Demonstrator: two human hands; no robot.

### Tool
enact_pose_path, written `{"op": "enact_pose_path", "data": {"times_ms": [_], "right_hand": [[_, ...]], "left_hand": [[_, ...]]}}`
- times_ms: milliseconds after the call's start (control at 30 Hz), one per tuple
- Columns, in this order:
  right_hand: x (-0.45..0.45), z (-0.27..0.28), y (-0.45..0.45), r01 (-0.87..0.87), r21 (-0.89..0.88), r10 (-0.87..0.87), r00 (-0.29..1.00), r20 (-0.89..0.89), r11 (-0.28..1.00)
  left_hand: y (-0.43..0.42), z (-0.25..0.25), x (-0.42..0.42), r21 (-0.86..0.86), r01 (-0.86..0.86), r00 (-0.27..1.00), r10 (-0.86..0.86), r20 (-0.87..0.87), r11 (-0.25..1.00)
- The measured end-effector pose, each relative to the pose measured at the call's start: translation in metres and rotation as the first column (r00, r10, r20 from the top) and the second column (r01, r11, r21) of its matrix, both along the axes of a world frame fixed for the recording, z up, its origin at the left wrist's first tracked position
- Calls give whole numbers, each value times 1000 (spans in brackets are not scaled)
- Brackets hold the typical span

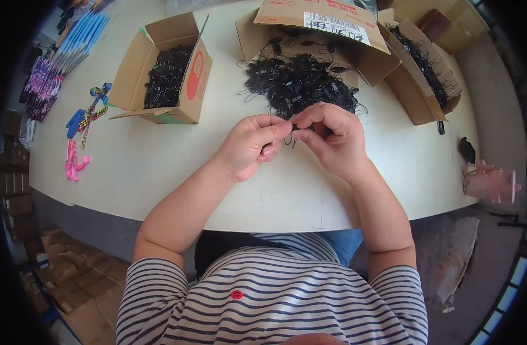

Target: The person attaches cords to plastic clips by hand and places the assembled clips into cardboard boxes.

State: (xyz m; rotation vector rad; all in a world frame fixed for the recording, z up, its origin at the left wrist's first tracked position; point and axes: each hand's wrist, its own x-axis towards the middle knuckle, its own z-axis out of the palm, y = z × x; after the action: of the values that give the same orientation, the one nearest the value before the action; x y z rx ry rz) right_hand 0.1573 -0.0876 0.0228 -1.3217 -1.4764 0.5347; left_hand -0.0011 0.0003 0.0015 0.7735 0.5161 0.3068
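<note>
My left hand (256, 144) and my right hand (336, 138) meet over the white table, fingertips pinched together. Between them is a small black piece (294, 127), mostly covered by the fingers, with a thin dark loop hanging below. Just beyond my hands lies a pile of black pieces with thin loops (301, 80), spilling from a cardboard box (327, 17) tipped on its side. An open cardboard box (201, 80) holding similar black pieces stands to the left of the pile.
Another box (416, 103) with black pieces sits at the right, near a pink cup (489, 183) and a black item (466, 150). Colourful straps (75, 164) and a blue item (75, 123) lie at the left, with stacked blue strips (82, 43) behind.
</note>
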Motion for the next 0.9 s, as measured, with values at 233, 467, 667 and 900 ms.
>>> {"op": "enact_pose_path", "data": {"times_ms": [233,467,667,900], "right_hand": [[0,-5,2,6,50,-2,996,-85,999],[7,-2,1,12,131,8,989,-149,991],[26,6,6,-74,61,95,693,-715,995],[50,-1,6,-310,218,234,15,-972,925]], "left_hand": [[-4,3,2,116,-59,998,58,4,991],[1,4,-1,95,-160,986,164,-30,982],[12,1,-5,-219,-20,955,84,286,976],[15,-1,-6,-308,65,937,48,346,949]]}}
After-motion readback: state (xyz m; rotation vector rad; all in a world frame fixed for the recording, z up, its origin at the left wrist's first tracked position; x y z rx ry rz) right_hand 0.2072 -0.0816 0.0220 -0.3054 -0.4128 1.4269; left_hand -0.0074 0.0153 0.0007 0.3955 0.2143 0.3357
